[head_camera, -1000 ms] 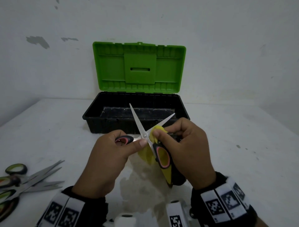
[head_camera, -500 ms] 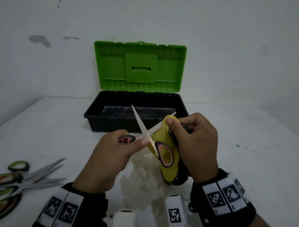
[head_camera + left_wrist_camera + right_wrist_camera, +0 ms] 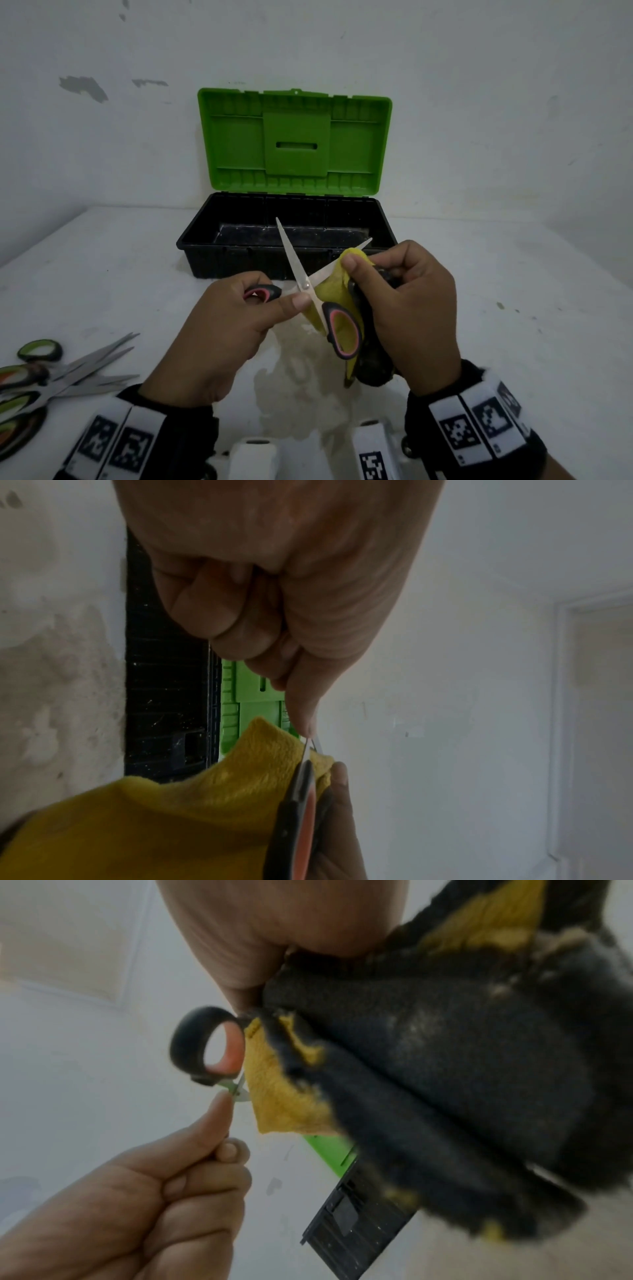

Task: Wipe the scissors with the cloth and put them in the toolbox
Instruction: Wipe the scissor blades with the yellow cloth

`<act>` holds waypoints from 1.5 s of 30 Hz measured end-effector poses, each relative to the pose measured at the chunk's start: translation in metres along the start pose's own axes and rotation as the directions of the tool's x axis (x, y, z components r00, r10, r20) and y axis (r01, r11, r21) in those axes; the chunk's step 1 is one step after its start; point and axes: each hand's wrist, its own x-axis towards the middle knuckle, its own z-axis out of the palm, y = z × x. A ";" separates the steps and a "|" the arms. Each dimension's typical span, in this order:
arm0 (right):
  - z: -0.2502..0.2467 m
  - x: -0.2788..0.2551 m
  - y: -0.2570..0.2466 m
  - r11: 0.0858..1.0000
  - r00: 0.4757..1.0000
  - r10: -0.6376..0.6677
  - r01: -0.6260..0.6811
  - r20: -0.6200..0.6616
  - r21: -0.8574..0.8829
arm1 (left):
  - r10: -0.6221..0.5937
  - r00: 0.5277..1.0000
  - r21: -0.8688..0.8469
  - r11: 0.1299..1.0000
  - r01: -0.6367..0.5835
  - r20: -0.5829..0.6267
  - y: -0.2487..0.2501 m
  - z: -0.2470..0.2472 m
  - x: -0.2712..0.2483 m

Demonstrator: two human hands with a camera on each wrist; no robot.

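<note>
Broadly, a white tabletop (image 3: 513, 274) fills the scene and runs back to a pale wall. Toward the back of it stands the toolbox (image 3: 219, 253), a black tray with its green lid (image 3: 294, 140) swung upright against the wall, the tray open to view.

In front of the toolbox, above the tabletop, the right hand (image 3: 411, 308) holds the cloth (image 3: 332, 287), yellow on one face and dark on the other; its fingers are curled round the bunched fabric, and the thumb presses a yellow fold onto one blade of the scissors (image 3: 306, 284). The dark bulk of the cloth hangs below that hand.

The left hand (image 3: 219, 329) sits just beside it, fingers curled round one black-and-pink handle loop, thumb tip laid near the pivot. The scissors are spread wide: one blade points up and away toward the toolbox, the other runs right into the cloth, and the free handle loop hangs down against the yellow face.

At the near left edge of the tabletop lie several other scissors (image 3: 51, 380) with green and orange handles, overlapping in a loose heap, well apart from both hands.
</note>
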 end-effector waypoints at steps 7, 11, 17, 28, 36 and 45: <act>-0.013 0.022 0.008 0.999 0.992 0.045 -0.048 -0.122 -0.020 | 0.115 0.989 0.166 0.981 -0.098 -0.096 0.001 0.004 0.001; -0.025 0.025 0.006 0.993 0.994 0.015 -0.028 -0.109 -0.112 | 0.138 0.983 0.202 0.973 -0.112 -0.119 0.001 0.006 -0.002; -0.014 -0.002 -0.013 0.936 0.978 -0.156 0.191 0.139 -0.296 | 0.212 0.969 0.259 0.950 -0.174 -0.127 0.002 0.016 -0.004; -0.020 0.011 -0.003 0.931 0.998 -0.060 0.057 0.002 -0.361 | 0.304 0.934 0.387 0.897 -0.214 -0.190 0.002 0.011 -0.013; -0.042 0.024 0.016 0.877 0.875 0.481 -0.478 0.063 -0.047 | 0.139 0.976 0.301 0.950 -0.084 -0.166 0.004 -0.003 -0.012; -0.064 0.029 0.022 0.763 0.638 0.631 -0.615 0.441 -0.201 | 0.019 0.992 0.210 0.978 0.007 -0.122 -0.001 -0.009 -0.008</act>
